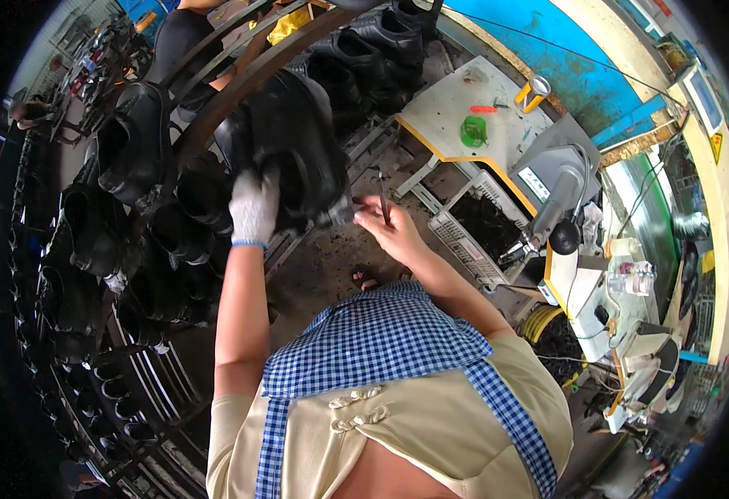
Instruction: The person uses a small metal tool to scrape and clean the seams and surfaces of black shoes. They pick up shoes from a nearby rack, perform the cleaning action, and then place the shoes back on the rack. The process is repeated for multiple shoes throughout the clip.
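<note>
Metal racks (223, 98) of footwear (134, 145) curve along your left, while your gloved left hand (254, 208) grips a black shoe (305, 150) ahead and your bare right hand (394, 233), pinching a slim dark tool (384, 202) beside it, should ideally angle that away.

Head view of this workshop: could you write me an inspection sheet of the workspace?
Surface: white table, orange-edged, with dark specks.
Job's things: black shoe, blurred; slim dark tool, kind unclear.
Clutter: red piece, green item and yellow-and-white container on the table; white crate of dark material near it.
Grip: gloved left hand on the shoe; bare right hand with the tool.
Cables: grey cable loops at the grey machine.
Surroundings: other black shoes racked at left; blue panel beyond the table; another person partly visible.
</note>
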Motion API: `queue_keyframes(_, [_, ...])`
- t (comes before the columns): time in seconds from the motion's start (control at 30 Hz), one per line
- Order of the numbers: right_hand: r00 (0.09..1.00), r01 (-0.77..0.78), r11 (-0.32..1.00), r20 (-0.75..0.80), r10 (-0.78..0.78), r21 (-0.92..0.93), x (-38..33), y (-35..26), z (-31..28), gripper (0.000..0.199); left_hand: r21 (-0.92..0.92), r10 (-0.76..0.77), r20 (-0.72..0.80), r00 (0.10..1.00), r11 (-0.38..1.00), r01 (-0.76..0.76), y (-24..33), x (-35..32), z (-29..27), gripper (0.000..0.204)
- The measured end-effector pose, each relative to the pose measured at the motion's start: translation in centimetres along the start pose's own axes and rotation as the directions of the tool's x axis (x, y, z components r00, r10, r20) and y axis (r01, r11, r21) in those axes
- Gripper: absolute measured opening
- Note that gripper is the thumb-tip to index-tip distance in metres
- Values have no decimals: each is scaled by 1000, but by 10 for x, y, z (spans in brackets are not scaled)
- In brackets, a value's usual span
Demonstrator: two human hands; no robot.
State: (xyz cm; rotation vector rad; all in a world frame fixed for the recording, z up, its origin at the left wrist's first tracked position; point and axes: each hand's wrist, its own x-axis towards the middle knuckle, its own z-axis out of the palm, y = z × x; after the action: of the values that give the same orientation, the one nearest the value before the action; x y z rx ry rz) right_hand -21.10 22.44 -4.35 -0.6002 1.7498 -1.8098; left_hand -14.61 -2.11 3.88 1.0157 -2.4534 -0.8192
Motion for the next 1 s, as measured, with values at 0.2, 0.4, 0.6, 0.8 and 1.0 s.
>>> queue_keyframes(0.2, [966,166,950,-148,-210,-264,66,-17,-18,22,502,201,-29,979,850,-160,-60,124,10,52])
queue_keyframes(0.4, [792,306,723,-255,-554,-619,165,-18,-39,22,486,-18,17,1000,874,8,2,112,-18,50])
queue_keyframes(0.6, [855,185,704,-242,-460,-686,198,-16,-39,20,171,584,-13,811,801,-574,70,76,18,40])
queue_keyframes(0.8, [903,236,675,-100,-418,-699,208,-18,-52,19,264,656,-25,755,732,-628,93,109,91,39])
queue_keyframes(1.0, [884,303,662,-57,-464,-686,207,-12,-48,15,325,512,226,829,762,-560,88,133,108,46])
